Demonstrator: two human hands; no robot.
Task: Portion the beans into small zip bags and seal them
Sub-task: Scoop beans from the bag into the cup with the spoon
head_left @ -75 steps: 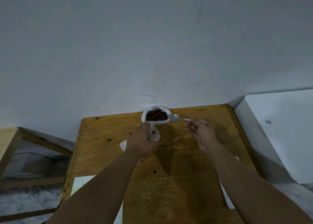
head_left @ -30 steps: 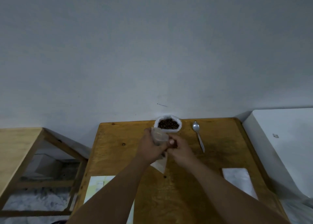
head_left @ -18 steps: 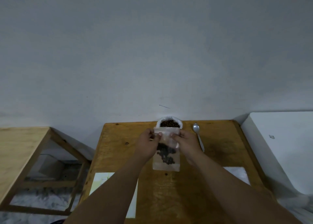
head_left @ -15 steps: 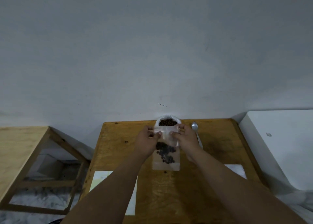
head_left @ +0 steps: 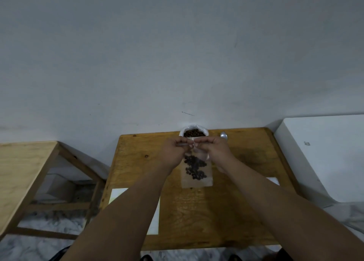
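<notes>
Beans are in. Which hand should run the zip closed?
Right, likely. The left hand and right hand pinch the top edge of the zip bag, meeting slightly left of its middle. More strip lies on the right hand's side, so it can slide outward while the left hand anchors.

L hand [head_left: 174, 151], R hand [head_left: 215, 152], both bare, forearms [head_left: 126, 211] bare too

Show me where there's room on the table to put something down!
The table is bare at its far left, between its edge and the left hand, beyond the white sheet. It is bare too right of the spoon, and on the near side of the zip bag. The far middle is crowded: bean sack, right hand.
</notes>
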